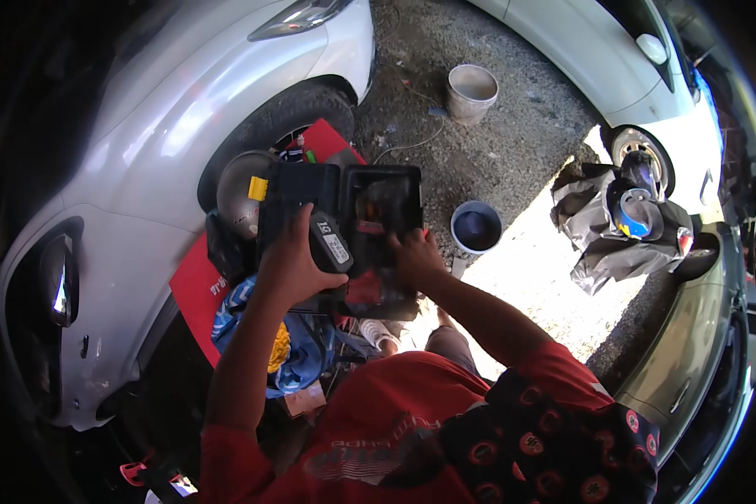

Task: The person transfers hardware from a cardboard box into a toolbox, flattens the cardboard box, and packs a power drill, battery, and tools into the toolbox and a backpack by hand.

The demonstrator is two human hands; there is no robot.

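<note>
My left hand (290,267) is closed around a black power-tool battery (329,242) with a pale label, holding it over the left part of an open black toolbox (414,181). The toolbox's lid (304,186) is folded back to the left and carries a yellow latch (258,188). My right hand (418,260) is at the right side of the box, its fingers curled down into it. What those fingers hold, if anything, is hidden. Inside the box, dark and reddish items (370,225) lie in shadow and are hard to make out.
A silver-white car (168,143) stands close on the left. A red board (195,290) and blue cloth bag (298,365) lie by the toolbox. A white bucket (472,92) and dark bucket (477,227) stand on gravel. Black plastic sheeting (596,227) lies right, near other cars.
</note>
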